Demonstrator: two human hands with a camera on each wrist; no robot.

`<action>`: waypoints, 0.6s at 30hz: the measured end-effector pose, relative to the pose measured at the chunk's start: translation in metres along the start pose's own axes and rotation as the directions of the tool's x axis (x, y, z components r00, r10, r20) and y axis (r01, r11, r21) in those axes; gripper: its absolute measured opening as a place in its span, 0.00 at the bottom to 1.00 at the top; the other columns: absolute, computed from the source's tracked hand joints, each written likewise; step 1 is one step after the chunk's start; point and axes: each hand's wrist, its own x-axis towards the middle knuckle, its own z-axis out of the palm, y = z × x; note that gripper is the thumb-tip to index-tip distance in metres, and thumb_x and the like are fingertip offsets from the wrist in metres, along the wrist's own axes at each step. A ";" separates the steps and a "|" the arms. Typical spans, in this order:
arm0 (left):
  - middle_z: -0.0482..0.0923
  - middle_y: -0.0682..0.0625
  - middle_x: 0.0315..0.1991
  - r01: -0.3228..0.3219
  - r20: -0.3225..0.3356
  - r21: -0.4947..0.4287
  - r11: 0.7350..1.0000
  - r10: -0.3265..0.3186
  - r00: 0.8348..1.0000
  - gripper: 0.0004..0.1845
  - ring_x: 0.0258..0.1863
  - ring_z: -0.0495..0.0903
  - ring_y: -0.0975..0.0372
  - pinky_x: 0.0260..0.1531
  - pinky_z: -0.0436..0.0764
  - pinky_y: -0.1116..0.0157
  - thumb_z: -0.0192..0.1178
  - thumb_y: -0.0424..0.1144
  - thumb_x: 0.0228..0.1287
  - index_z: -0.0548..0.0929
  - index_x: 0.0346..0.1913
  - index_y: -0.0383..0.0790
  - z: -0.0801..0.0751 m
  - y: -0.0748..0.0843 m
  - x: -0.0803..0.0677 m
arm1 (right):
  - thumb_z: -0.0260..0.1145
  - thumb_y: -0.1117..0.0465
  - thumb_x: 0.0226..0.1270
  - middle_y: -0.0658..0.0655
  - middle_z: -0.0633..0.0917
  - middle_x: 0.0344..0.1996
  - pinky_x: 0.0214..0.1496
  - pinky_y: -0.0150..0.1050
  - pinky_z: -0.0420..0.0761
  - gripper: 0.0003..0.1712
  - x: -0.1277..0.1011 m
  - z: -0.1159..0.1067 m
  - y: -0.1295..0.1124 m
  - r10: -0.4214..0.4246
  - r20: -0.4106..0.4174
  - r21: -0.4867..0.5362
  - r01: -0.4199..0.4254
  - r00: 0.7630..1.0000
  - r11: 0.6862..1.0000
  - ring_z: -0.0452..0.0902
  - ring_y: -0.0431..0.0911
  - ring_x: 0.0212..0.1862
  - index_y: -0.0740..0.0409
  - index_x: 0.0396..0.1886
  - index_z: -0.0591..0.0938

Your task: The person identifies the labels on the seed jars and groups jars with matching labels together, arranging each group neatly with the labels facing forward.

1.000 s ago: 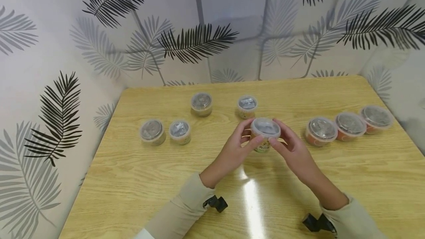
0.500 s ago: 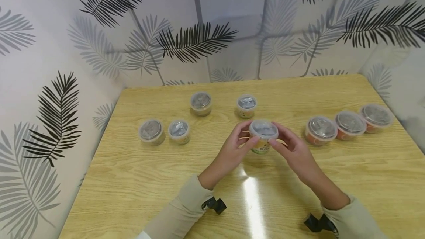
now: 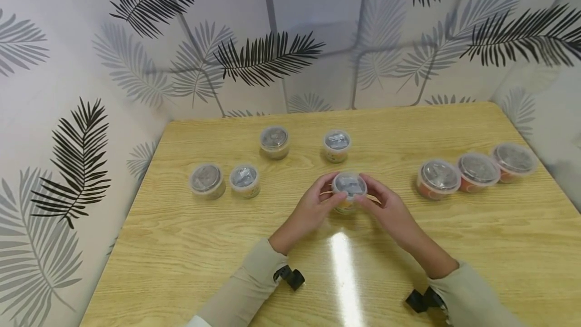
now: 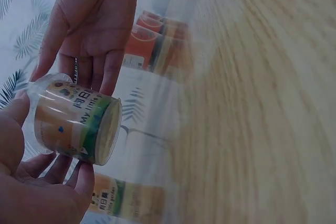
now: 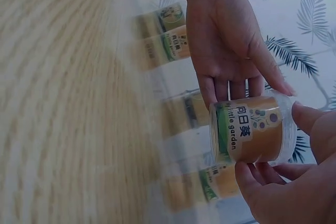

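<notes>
The lidded cup is upright between both hands — left hand gripping one side, right hand the other, thumbs at its near edge. Another small tub (similarly lidded) stands just beyond on the table, untouched.

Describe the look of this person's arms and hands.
The left sleeve and right sleeve are long, plain and beige. A blocky black device juts out by the left wrist, another by the right. White shows near the left elbow. The left hand and right hand are ungloved.
</notes>
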 end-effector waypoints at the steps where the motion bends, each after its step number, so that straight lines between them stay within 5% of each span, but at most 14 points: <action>1: 0.67 0.41 0.59 0.005 -0.002 -0.004 1.000 -0.005 1.000 0.28 0.58 0.68 0.52 0.55 0.71 0.66 0.56 0.37 0.67 0.61 0.67 0.35 -0.001 0.002 0.000 | 0.61 0.57 0.67 0.61 0.68 0.62 0.55 0.26 0.70 0.34 0.002 0.000 0.001 0.003 0.000 -0.011 -0.003 1.000 1.000 0.62 0.51 0.63 0.62 0.69 0.61; 10: 0.66 0.39 0.61 0.062 -0.028 -0.043 0.997 -0.063 0.998 0.29 0.59 0.68 0.51 0.53 0.72 0.67 0.56 0.34 0.66 0.60 0.67 0.30 -0.007 0.003 0.000 | 0.63 0.52 0.65 0.60 0.69 0.62 0.60 0.41 0.69 0.37 0.020 0.005 0.011 0.033 0.021 -0.060 -0.032 0.999 0.998 0.63 0.51 0.63 0.59 0.69 0.61; 18: 0.63 0.36 0.63 0.082 -0.053 -0.034 0.996 -0.084 0.995 0.31 0.61 0.65 0.50 0.57 0.69 0.63 0.55 0.34 0.67 0.56 0.68 0.29 -0.014 -0.005 0.004 | 0.64 0.51 0.64 0.63 0.69 0.60 0.60 0.45 0.69 0.40 0.034 0.013 0.018 0.032 0.041 -0.058 -0.029 0.999 0.998 0.65 0.55 0.62 0.62 0.69 0.59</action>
